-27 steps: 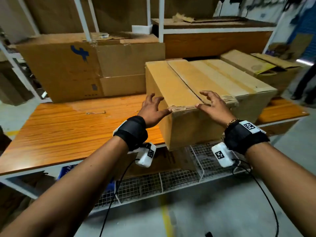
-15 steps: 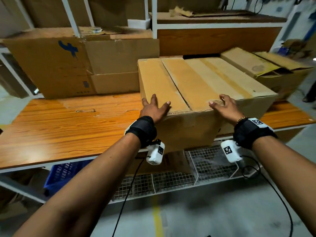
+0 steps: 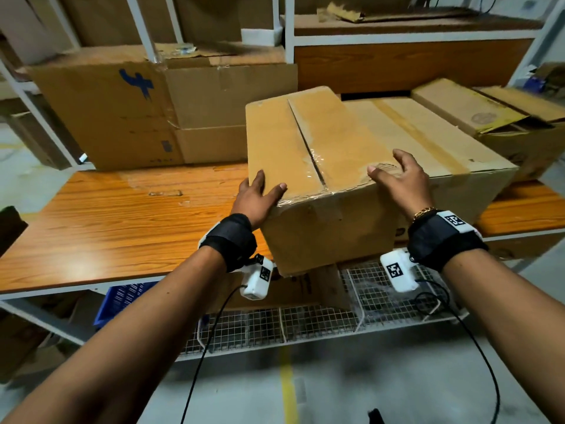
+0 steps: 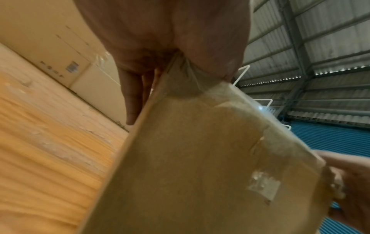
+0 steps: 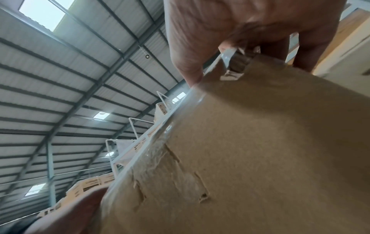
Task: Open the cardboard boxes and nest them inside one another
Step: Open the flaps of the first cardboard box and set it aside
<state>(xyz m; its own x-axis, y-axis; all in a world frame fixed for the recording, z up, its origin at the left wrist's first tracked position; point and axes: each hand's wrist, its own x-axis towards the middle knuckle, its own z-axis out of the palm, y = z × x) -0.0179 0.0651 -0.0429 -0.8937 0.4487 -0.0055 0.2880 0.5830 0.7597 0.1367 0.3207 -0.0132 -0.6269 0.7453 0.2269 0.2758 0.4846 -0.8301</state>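
Note:
A taped, closed cardboard box (image 3: pixel 305 142) sits at the wooden table's (image 3: pixel 107 228) front edge, its near end overhanging. My left hand (image 3: pixel 260 194) grips its near left corner, thumb on top and fingers down the left side. My right hand (image 3: pixel 400 182) grips the near right corner, thumb on top, fingers down between this box and a second closed box (image 3: pixel 443 148) beside it. In the left wrist view the box's corner (image 4: pixel 200 158) is wedged between thumb and fingers of the left hand (image 4: pixel 160 39). The right wrist view shows the right hand (image 5: pixel 240 23) over the box's front face (image 5: pixel 260 142).
A large worn box with a blue mark (image 3: pixel 107 111) stands at the back left of the table. Another box with loose flaps (image 3: pixel 489 111) lies at the back right. Under the table are a wire shelf (image 3: pixel 305 322) and a blue crate (image 3: pixel 122 298). White rack posts rise behind.
Both hands dropped from above the near top edge onto the box's near corners and took hold. The box has come toward me and stands out from its neighbour.

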